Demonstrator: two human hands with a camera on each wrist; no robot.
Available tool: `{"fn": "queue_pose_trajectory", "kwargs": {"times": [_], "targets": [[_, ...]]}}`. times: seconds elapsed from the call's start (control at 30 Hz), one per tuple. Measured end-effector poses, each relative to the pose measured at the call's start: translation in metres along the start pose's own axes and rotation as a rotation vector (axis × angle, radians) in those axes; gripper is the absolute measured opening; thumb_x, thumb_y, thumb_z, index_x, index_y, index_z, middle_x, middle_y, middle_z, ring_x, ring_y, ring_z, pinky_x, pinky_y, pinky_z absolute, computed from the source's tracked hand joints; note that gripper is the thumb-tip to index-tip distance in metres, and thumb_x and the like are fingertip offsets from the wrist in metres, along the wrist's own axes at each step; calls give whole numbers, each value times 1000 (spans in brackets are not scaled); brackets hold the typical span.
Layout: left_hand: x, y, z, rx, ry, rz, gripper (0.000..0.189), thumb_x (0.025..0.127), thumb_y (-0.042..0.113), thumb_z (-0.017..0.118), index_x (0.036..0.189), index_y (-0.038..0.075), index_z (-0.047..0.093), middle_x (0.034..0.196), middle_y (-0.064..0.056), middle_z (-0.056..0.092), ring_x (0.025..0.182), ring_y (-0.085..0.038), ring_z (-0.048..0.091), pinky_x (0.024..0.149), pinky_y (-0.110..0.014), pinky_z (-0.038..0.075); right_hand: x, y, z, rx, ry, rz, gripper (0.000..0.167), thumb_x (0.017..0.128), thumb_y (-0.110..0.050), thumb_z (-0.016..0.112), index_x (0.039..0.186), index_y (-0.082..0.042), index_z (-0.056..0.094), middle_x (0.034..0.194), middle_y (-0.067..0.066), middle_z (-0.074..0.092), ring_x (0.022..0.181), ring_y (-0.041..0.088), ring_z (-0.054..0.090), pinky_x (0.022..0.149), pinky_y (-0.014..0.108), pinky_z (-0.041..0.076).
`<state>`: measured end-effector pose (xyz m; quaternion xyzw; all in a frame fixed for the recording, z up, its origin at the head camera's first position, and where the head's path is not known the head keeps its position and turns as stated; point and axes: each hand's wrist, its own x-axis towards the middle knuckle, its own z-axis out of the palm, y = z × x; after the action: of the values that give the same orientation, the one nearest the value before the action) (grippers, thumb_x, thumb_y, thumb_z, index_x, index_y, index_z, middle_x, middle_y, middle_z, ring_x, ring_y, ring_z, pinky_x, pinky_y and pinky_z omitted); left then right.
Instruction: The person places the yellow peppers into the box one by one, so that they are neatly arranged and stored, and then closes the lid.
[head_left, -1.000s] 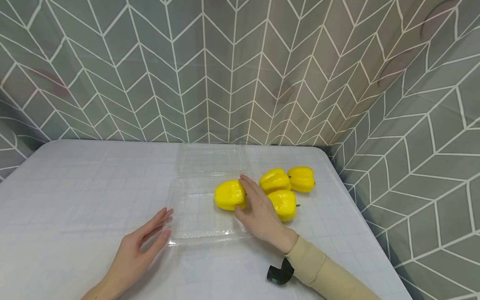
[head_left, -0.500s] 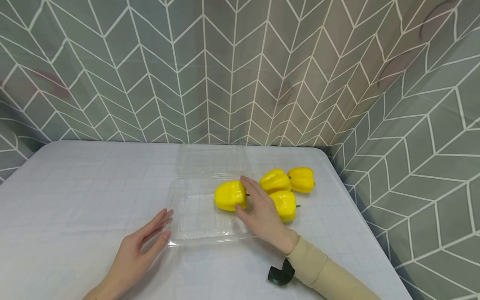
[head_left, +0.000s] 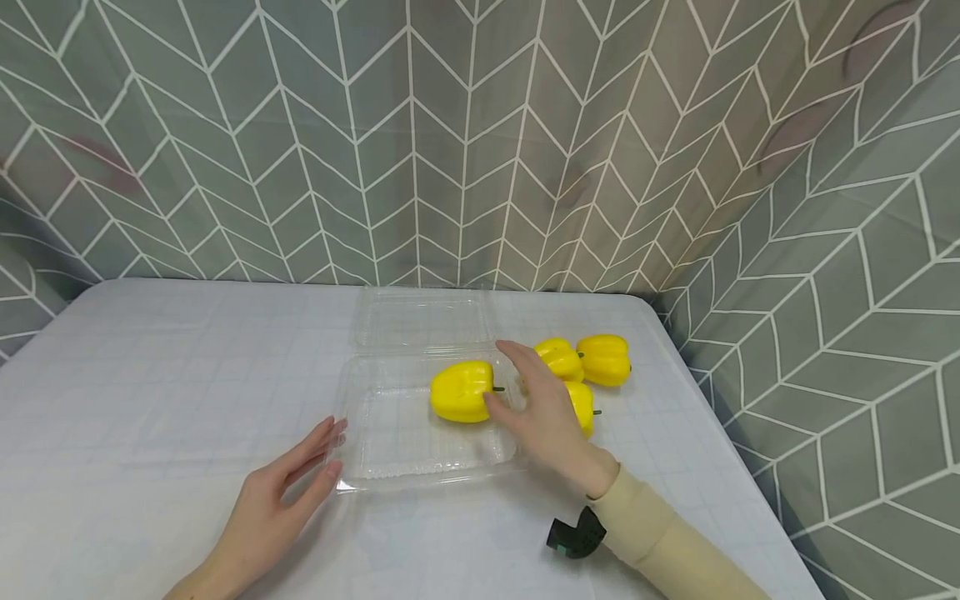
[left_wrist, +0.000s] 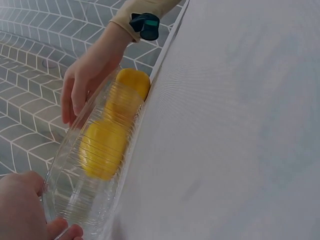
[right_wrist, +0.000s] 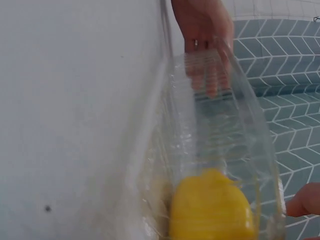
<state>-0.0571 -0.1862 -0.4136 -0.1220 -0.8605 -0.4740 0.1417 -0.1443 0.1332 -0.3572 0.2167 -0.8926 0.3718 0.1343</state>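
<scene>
A clear plastic clamshell container (head_left: 390, 442) lies on the table with its lid (head_left: 423, 321) folded back. One yellow bell pepper (head_left: 459, 392) sits on its side in the right half of the base, stem pointing right. My left hand (head_left: 273, 492) touches the container's left edge with extended fingers. Just right of that pepper, my right hand (head_left: 547, 412) hovers over the container's right edge, fingers spread and holding nothing. Behind it are more yellow peppers, one at the back right (head_left: 603, 360), one beside it (head_left: 558, 358) and one nearer (head_left: 581, 407), the last two partly covered by the hand.
A white cloth covers the table (head_left: 187, 375). A patterned curtain (head_left: 450, 150) hangs along the back and right sides. A dark wrist device (head_left: 576, 533) sits below the right sleeve (head_left: 667, 533).
My right hand has let go of the pepper in the container and moved slightly right, uncovering its stem. The left hand has stayed at the container's edge.
</scene>
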Motion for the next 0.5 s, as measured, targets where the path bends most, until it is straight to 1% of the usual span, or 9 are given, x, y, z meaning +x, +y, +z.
{"fn": "queue_pose_trajectory", "kwargs": {"times": [0.13, 0.33, 0.5], "targets": [[-1, 0, 0, 7, -1, -9, 55, 97, 13, 67, 149, 14, 48, 137, 2, 64, 117, 5, 59, 98, -2, 42, 3, 1, -9, -21, -7, 15, 63, 89, -22, 74, 146, -14, 48, 147, 5, 51, 133, 28, 52, 111, 48, 46], [-1, 0, -1, 17, -7, -24, 55, 98, 15, 66, 149, 16, 48, 137, 3, 63, 117, 7, 58, 98, -1, 41, 5, 4, -18, -39, -13, -2, 63, 87, -21, 77, 144, -9, 50, 146, 9, 53, 135, 29, 50, 115, 48, 42], [0, 1, -1, 11, -7, -17, 54, 98, 14, 66, 149, 15, 48, 137, 2, 64, 117, 7, 59, 98, -1, 41, 7, 7, -27, -46, -22, -6, 63, 86, -20, 78, 142, -8, 52, 145, 10, 54, 133, 30, 51, 114, 50, 43]]}}
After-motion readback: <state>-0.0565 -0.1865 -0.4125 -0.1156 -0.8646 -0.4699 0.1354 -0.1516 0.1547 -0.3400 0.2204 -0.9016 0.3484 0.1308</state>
